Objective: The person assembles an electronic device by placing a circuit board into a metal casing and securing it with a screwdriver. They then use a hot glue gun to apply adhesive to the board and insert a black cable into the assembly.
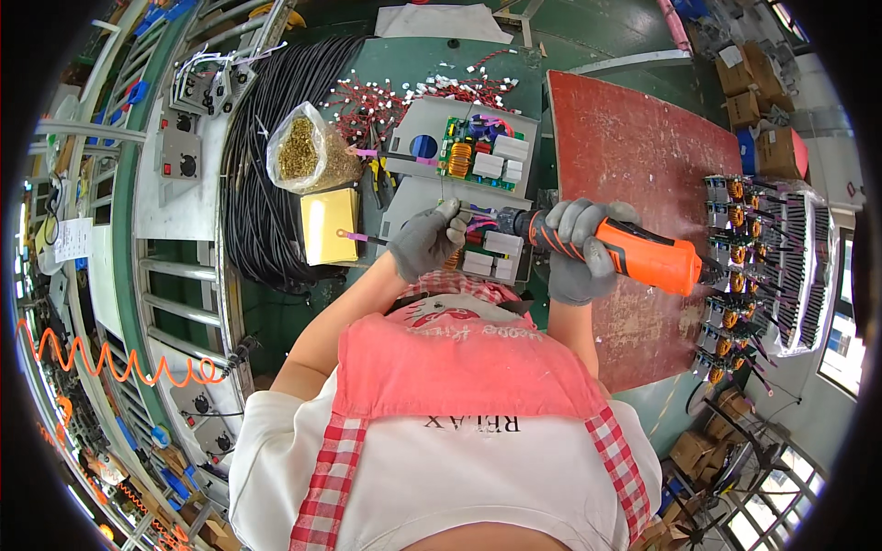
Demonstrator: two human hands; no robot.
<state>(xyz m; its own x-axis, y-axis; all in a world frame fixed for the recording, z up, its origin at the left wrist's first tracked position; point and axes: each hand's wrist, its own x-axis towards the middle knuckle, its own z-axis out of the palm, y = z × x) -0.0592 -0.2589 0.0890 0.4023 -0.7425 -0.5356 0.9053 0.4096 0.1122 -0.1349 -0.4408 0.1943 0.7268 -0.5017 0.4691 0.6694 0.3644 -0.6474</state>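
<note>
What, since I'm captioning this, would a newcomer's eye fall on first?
Probably the orange power tool, in the gloved right hand, pointing toward the left hand. Next, the large red board on the right, then the black cable bundle on the left, beside a bag of brass-coloured parts.

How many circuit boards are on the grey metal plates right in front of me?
2: one board on the farther plate, in plain view; another board on the nearer plate, partly hidden by your left hand and the orange power driver.
</note>
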